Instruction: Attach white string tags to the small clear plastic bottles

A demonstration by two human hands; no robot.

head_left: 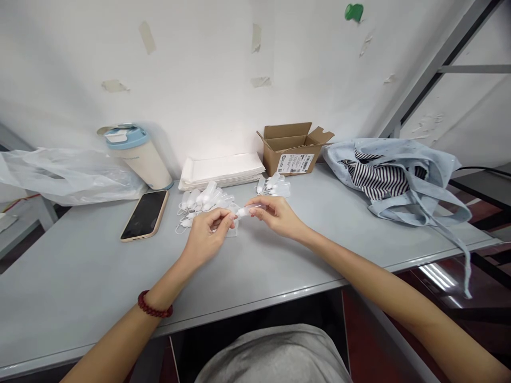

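My right hand (275,214) pinches a small clear plastic tube with a white cap (242,211) between thumb and fingertips, just above the table. At the tube's capped end, the thumb and forefinger of my left hand (209,229) are closed together on what looks like its thin white loop, mostly hidden by the fingers. Behind my left hand lies a pile of similar white-capped clear tubes (205,197), several with thin white loops. A smaller cluster of such tubes (275,185) rests beyond my right hand, before the cardboard box.
An open cardboard box (290,151) and a stack of white sheets (221,168) stand by the wall. Leftward are a phone (146,214), a tilted tumbler (139,159) and a plastic bag (72,175). A light blue cloth bag (399,175) trails straps over the right edge.
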